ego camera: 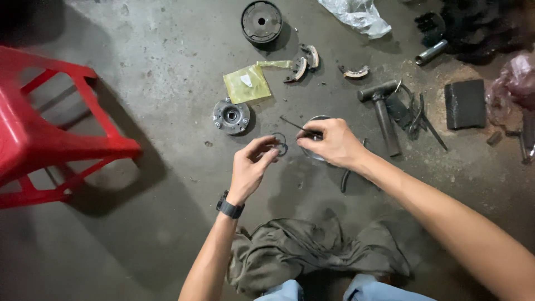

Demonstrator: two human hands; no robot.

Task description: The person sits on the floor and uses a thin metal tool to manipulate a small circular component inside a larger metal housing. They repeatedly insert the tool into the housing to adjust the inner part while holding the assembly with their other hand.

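Flat yellow-green packet [247,83] w/ white label [246,80] on floor; clear plastic bag [356,15] at top.

A red plastic stool [50,128] is standing at far left. Right of it, a round grey metal hub [230,116] is lying below a yellow plastic packet [247,83]; a black round drum [261,21] is sitting farther up, a steel hammer [383,111] well right.

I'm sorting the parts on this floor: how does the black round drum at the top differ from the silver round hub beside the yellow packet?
The black drum is dark and looks the larger; the silver hub is bright metal and looks smaller. The drum lies far from the hands, at the top; the hub lies nearer the left hand. The drum's rim is smooth; the hub's outline is lumpy. Both are round, lie flat on the concrete floor, have a centre hole, and are untouched.
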